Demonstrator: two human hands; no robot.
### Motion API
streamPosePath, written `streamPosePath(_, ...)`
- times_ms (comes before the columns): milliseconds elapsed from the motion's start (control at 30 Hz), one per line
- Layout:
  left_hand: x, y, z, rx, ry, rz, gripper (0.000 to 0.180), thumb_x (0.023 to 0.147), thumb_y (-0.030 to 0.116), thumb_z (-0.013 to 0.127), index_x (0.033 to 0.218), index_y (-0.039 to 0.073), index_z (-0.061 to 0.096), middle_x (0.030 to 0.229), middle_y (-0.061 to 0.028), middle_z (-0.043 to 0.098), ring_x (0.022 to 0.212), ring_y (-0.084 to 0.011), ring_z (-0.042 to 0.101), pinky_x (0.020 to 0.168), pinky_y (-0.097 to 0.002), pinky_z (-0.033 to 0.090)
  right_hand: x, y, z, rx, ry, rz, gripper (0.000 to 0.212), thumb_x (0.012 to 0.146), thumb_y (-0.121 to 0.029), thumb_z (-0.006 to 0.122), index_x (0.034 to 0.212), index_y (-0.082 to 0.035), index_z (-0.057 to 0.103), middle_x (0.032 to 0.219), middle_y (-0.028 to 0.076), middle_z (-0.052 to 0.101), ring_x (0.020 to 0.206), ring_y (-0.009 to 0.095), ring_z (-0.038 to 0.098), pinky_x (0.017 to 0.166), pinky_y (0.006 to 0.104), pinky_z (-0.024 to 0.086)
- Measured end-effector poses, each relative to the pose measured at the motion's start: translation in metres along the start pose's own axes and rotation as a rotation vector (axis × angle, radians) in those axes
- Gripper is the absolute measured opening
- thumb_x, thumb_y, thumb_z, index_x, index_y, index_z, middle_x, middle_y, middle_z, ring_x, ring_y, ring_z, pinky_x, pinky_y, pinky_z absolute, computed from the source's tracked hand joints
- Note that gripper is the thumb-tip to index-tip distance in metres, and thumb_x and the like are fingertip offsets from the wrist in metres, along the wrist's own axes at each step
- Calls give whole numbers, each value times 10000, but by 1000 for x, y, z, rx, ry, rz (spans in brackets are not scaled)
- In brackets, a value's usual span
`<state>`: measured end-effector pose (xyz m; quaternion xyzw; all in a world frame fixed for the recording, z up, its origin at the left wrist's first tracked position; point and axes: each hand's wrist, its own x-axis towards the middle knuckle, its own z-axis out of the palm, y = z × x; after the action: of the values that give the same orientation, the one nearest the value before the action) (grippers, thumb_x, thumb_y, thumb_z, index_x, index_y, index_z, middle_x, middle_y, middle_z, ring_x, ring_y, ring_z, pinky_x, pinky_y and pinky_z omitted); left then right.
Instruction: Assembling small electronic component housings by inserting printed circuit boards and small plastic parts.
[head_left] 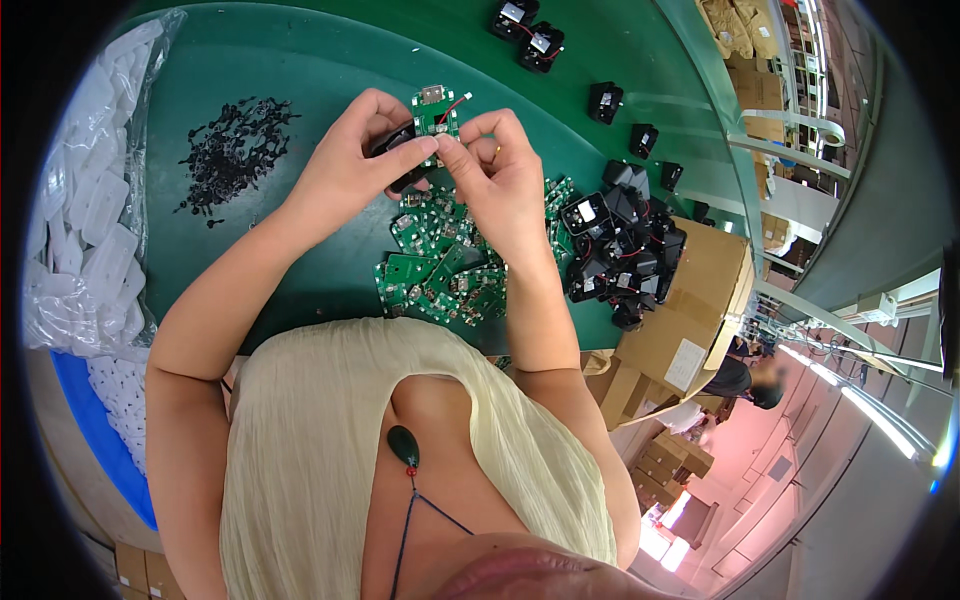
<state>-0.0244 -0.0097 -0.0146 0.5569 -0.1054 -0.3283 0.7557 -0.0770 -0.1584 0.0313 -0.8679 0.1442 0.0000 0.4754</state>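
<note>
My left hand point(345, 165) is closed around a black plastic housing point(393, 148), its thumb pressed toward a green circuit board point(424, 118). The board stands at the housing's side, and a thin red wire with a small white plug point(466, 97) sticks up from it. With thumb and fingers, my right hand point(500, 185) grips the board's lower right edge, and the two thumb tips nearly meet there. My fingers hide how board and housing join. Below both hands lies a heap of green circuit boards point(410, 270).
A pile of black housings with wires point(625, 235) sits right of the boards, beside a cardboard box point(700, 285). Small black parts point(235, 155) lie spread at left, near a clear bag of white plastic pieces point(100, 220). More black units point(605, 102) stand along the far green surface.
</note>
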Motion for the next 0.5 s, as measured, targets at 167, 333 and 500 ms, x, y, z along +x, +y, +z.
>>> streamPosePath(167, 0, 1, 0, -31, -6, -5, 340, 883, 208, 535, 1171, 45, 460, 867, -35, 565, 668, -71, 553, 440, -185, 387, -1, -6, -4, -205, -60, -87, 199, 801, -124, 651, 734, -57, 476, 497, -38, 429, 443, 40, 365, 411, 225, 271)
streamPosePath(333, -2, 6, -1, 63, -56, -36, 336, 896, 230, 514, 1180, 56, 473, 891, -20, 562, 641, -60, 522, 427, -175, 366, 11, 8, -19, -14, -256, -71, 162, 837, -104, 618, 768, -43, 485, 583, -81, 399, 510, 11, 319, 445, 186, 239)
streamPosePath(500, -5, 4, 5, 48, -65, -26, 355, 875, 262, 548, 1146, 41, 489, 725, -8, 533, 520, -52, 481, 388, -196, 358, 21, 7, -30, 295, -502, 64, 156, 855, -142, 600, 799, -26, 511, 631, -71, 440, 556, 8, 357, 470, 182, 270)
